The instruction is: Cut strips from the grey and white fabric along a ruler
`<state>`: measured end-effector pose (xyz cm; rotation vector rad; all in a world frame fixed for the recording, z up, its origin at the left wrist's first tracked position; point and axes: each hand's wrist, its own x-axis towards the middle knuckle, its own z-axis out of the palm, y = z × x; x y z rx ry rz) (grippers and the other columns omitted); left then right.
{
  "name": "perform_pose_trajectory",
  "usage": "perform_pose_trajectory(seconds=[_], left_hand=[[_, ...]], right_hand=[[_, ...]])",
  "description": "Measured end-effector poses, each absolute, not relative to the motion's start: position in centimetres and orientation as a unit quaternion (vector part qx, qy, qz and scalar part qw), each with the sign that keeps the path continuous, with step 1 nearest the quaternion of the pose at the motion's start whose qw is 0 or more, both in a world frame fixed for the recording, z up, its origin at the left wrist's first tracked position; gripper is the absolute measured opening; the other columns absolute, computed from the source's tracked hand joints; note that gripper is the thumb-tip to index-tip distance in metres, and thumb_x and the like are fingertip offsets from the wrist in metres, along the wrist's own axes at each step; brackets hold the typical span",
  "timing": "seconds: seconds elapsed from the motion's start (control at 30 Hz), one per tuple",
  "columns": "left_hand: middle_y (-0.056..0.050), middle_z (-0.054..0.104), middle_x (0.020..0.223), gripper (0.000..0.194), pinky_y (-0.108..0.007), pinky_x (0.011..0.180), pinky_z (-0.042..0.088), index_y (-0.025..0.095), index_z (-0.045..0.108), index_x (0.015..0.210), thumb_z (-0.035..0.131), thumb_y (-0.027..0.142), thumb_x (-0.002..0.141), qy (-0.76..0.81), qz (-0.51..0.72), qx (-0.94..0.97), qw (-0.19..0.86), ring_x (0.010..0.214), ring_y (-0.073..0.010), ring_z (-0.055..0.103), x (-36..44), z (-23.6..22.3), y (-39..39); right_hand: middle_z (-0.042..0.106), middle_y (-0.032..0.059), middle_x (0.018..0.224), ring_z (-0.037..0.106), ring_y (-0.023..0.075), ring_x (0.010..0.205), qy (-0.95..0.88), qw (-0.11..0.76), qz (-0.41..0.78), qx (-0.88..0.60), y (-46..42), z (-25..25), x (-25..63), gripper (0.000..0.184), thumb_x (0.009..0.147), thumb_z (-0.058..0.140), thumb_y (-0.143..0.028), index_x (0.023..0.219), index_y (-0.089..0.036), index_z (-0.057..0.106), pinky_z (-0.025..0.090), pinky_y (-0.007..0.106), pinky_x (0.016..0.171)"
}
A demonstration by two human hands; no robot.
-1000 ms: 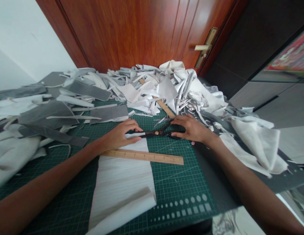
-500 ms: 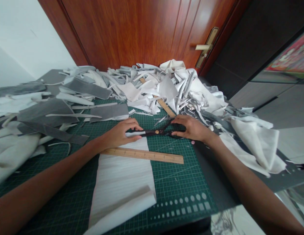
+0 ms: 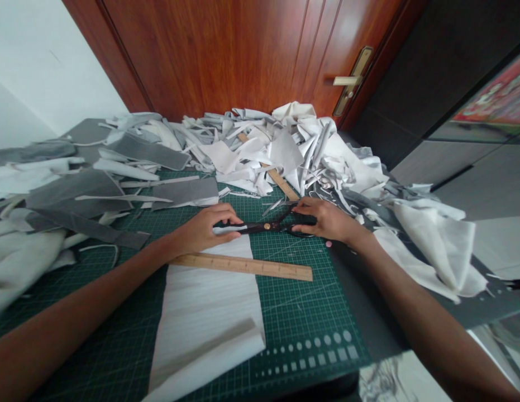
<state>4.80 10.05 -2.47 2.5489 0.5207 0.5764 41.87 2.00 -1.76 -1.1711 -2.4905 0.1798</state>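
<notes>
Green cutting mat (image 3: 310, 312) carries a white fabric panel (image 3: 205, 312) under a wooden ruler (image 3: 243, 267). Black steel scissors (image 3: 268, 226) lie at the panel's top edge, right hand (image 3: 327, 220) closed on the handles, left hand (image 3: 203, 225) curled over the blades; a slip could cut that hand.

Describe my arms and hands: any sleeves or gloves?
The left arm and right arm show no sleeves. The left hand and right hand wear no gloves, and neither wrist shows a watch or bracelet.
</notes>
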Motion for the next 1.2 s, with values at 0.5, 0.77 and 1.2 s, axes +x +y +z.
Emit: perform_pose_trajectory(seconds=[0.5,0.77,1.2], left_hand=[[-0.008,0.073,0.106,0.035,-0.033,0.088,0.053,0.019,0.076,0.11,0.064,0.051,0.105,0.19,0.21,0.929,0.238,0.097,-0.0221,0.068,4.89,-2.43,10.12],[-0.008,0.073,0.107,0.034,-0.034,0.089,0.052,0.018,0.076,0.111,0.064,0.049,0.105,0.187,0.212,0.929,0.237,0.098,-0.0219,0.068,4.83,-2.55,10.09],[-0.008,0.073,0.104,0.036,-0.034,0.087,0.053,0.019,0.076,0.107,0.063,0.052,0.104,0.201,0.208,0.926,0.242,0.095,-0.0217,0.068,4.96,-2.36,9.94]], right_hand=[[0.076,0.0171,0.115,0.073,0.031,0.102,-0.889,0.179,0.029,-0.421,2.0,-1.64,41.84,0.044,0.1,0.07,-0.052,0.124,-0.016,0.078,0.06,0.047,0.092],[0.075,0.0178,0.116,0.073,0.031,0.103,-0.889,0.174,0.023,-0.423,2.04,-1.84,41.98,0.049,0.101,0.067,-0.055,0.125,-0.013,0.078,0.059,0.047,0.092],[0.077,0.0168,0.114,0.074,0.0303,0.099,-0.886,0.178,0.025,-0.427,2.06,-1.71,41.9,0.043,0.1,0.07,-0.052,0.121,-0.017,0.08,0.057,0.045,0.089]])
